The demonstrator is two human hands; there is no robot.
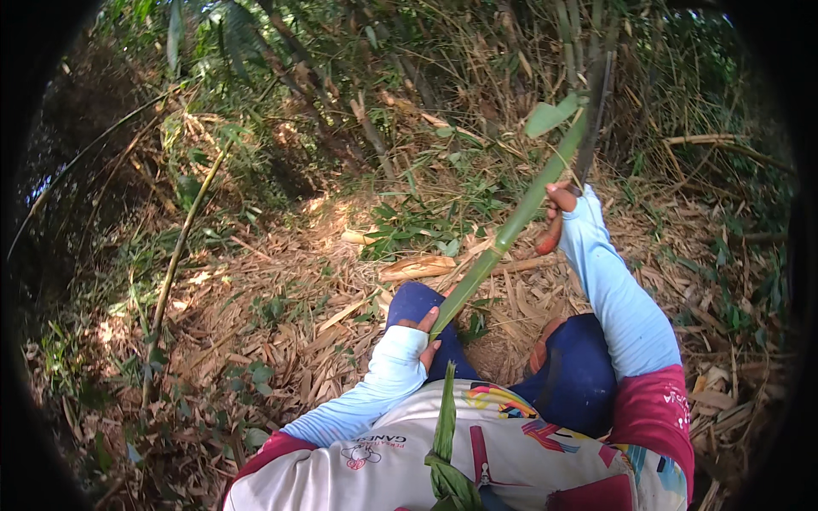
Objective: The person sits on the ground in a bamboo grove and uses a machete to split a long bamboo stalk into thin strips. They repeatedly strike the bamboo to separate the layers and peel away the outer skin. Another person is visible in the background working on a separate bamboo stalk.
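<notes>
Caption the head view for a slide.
Left grip on a long green jointed stalk, right grip on a dark-bladed knife.

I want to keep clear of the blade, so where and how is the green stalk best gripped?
Probably by the lower end of the green stalk, coming from the near left and gripping across its length, where the left hand has it. It slants up to the right, and its upper part runs beside the dark-bladed knife in the right hand, so the low end looks safer.
</notes>
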